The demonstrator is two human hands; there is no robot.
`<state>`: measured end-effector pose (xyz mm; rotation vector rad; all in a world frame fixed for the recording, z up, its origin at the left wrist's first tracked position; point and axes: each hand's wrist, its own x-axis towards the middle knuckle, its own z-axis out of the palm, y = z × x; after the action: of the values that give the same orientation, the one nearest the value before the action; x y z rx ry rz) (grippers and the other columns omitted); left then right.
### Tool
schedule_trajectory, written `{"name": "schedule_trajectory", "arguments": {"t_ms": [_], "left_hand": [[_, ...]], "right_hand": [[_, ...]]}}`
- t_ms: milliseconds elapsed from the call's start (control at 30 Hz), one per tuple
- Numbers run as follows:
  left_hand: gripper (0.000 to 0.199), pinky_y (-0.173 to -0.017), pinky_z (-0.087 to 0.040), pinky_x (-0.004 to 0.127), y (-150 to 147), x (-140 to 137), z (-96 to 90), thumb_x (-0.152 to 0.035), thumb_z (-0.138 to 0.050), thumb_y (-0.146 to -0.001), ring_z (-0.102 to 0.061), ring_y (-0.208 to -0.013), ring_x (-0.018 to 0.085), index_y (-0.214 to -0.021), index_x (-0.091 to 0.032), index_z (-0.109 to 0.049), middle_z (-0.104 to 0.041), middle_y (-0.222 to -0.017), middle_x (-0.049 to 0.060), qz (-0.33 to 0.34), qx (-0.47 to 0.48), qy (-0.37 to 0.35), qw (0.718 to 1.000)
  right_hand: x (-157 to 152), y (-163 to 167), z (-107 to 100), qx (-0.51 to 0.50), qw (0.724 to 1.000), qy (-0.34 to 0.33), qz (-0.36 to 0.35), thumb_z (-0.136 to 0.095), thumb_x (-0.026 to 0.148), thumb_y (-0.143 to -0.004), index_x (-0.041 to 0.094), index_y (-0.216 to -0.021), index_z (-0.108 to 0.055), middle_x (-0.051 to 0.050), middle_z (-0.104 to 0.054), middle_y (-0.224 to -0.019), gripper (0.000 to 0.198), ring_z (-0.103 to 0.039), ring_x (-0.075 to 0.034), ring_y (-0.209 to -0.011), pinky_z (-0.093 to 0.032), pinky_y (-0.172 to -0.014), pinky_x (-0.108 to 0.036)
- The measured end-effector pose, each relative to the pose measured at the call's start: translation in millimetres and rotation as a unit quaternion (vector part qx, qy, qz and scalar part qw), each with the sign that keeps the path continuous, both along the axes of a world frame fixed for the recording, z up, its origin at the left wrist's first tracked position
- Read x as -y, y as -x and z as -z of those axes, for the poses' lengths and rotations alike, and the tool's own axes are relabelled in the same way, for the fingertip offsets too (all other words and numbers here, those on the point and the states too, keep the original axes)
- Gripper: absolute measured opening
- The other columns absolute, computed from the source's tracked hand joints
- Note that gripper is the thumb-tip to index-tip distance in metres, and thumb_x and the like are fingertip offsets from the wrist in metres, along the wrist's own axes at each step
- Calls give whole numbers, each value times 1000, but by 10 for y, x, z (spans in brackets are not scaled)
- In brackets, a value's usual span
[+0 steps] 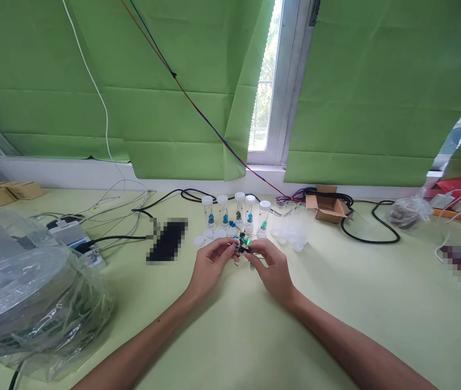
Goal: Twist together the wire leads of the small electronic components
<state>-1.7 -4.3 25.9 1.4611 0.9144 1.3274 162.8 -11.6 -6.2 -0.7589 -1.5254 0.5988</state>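
Observation:
Over the middle of the table, my left hand [209, 268] and my right hand [274, 266] meet fingertip to fingertip. Both are closed in a pinch on a small black part [244, 249], whose exact kind is too small to make out. Small green and dark pieces [248, 241] lie just beyond my fingertips, partly hidden by them. Behind stands a row of several clear vials [239, 208] with white caps. Blue, dark or green pieces sit inside them. Loose whitish caps [295, 238] lie to the right of the row.
A large plastic-wrapped spool [43, 292] takes up the left side. A power strip [78, 241] with cables lies behind it. An open cardboard box [328, 206] and a looped black cable [376, 240] are at the back right. Pixelated dark patches [168, 241] cover two spots.

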Motion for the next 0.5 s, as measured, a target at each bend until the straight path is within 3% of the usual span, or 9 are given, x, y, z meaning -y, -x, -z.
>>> {"name": "schedule_trajectory", "arguments": {"t_ms": [500], "left_hand": [[20, -74, -53, 31, 1, 8, 9, -32, -68, -80, -65, -67, 17, -95, -18, -69, -70, -76, 3, -2, -19, 7, 1000]], "right_hand": [[12, -17, -41, 53, 996, -53, 47, -60, 17, -87, 23, -95, -68, -6, -66, -92, 13, -64, -20, -87, -53, -76, -33]]}}
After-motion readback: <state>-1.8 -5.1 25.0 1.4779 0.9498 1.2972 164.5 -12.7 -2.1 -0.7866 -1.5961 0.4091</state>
